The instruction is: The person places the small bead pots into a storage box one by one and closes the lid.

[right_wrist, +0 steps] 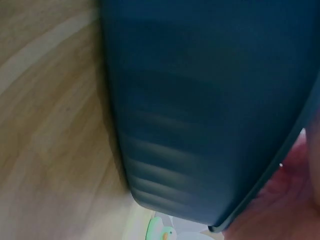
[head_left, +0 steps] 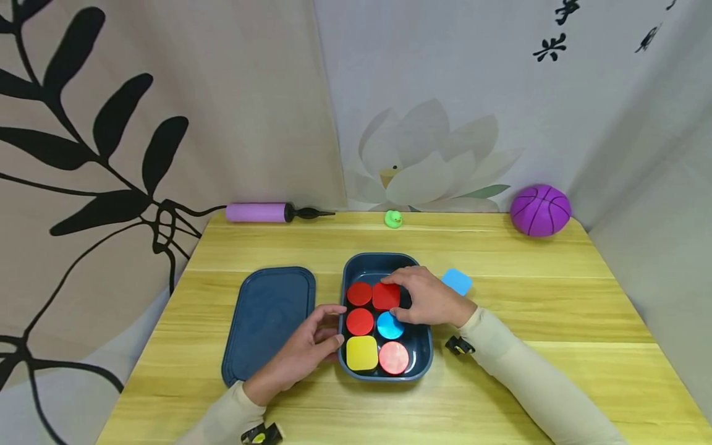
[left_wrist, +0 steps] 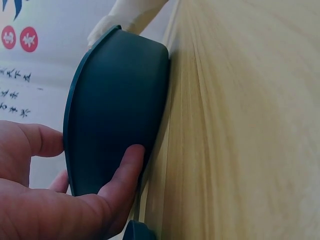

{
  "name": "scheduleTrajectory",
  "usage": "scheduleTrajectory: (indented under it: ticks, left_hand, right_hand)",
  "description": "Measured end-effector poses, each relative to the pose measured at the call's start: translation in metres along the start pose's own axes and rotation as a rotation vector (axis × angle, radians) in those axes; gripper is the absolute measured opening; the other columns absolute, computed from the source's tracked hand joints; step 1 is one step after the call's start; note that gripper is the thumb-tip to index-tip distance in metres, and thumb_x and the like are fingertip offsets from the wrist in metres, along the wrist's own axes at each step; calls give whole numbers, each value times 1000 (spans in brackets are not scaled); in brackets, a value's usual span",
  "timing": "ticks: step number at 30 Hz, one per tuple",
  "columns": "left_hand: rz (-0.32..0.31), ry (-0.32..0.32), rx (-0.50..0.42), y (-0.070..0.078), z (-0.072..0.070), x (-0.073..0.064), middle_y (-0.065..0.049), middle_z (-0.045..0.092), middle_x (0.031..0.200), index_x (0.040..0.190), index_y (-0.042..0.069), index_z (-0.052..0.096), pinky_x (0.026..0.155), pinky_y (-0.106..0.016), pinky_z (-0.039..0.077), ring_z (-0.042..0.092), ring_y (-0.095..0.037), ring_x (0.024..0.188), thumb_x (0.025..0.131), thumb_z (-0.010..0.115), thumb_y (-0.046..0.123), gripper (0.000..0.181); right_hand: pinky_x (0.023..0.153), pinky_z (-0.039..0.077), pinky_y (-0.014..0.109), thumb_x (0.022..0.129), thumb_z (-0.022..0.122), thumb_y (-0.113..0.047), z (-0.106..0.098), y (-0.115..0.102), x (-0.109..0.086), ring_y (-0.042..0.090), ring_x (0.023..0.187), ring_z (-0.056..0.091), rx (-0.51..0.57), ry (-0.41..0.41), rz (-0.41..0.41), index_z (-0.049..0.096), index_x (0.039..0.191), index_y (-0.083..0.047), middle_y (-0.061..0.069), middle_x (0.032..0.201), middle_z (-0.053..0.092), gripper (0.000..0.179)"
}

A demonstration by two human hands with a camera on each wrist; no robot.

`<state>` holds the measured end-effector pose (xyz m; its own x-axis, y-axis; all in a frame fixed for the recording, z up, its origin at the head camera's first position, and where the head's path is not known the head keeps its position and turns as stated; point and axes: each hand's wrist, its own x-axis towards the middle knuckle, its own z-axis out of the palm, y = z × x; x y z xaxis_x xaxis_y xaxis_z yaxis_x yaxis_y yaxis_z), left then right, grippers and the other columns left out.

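Firstly, at the far left, a purple pump [head_left: 257, 212] lies along the back edge of the table [head_left: 556, 371], and nearer stands a dark blue lid [head_left: 272, 315], flat on the wood. Just right of the lid is the left hand [head_left: 306, 349]; its fingers are loosely extended and grasp nothing, with thumb and forefinger touching the outer left wall of a dark blue box [head_left: 375, 266]. Inside the box, the left column has two red discs [head_left: 360, 322] and, nearest to the person, a yellow square piece [head_left: 361, 353]. Beside this column, a red square piece [head_left: 385, 296] is at the fingertips of the right hand [head_left: 431, 296], which pinches it between finger and thumb. Below it are a blue disc [head_left: 390, 326], close to the thumb, and a pink disc [head_left: 394, 358]. Behind the box sits a green duck [head_left: 393, 219]. Further right, a light blue square [head_left: 457, 281] lies just beyond the right hand, and a purple ball [head_left: 541, 211] rests at the back corner.
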<state>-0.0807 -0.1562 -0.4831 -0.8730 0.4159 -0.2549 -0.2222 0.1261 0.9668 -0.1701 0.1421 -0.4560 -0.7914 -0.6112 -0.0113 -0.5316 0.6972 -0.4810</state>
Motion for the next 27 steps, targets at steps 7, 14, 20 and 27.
scheduleTrajectory:
  ticks: [7, 14, 20, 27]
  left_hand:
    - [-1, -9, -2, -1, 0, 1, -22, 47, 154, 155, 17, 43, 89, -40, 62, 62, -31, 129, 107, 61, 13, 52]
    - [-1, -3, 5, -1, -1, 1, -22, 47, 155, 155, 17, 43, 91, -41, 61, 61, -32, 130, 107, 61, 13, 52]
    - [6, -10, 5, -1, 0, 1, -23, 46, 155, 156, 16, 43, 91, -41, 61, 62, -31, 129, 107, 61, 14, 52]
    - [1, -5, -1, 1, 0, 0, -23, 45, 156, 156, 15, 43, 91, -41, 61, 61, -31, 130, 106, 62, 13, 53]
  right_hand:
    - [115, 44, 56, 90, 80, -36, 4, 3, 0, 31, 130, 61, -36, 16, -44, 68, 140, -10, 7, 141, 70, 58]
    - [114, 47, 57, 91, 80, -34, 3, 2, 0, 30, 130, 61, -3, 41, -41, 69, 140, -11, 6, 141, 69, 55]
    - [111, 51, 56, 93, 79, -33, -8, 4, -3, 30, 131, 64, 53, 108, -48, 69, 139, -8, 8, 142, 69, 53]
    - [106, 55, 56, 93, 79, -32, -24, 9, -12, 30, 126, 67, 100, 203, -37, 69, 139, -10, 9, 137, 71, 52]
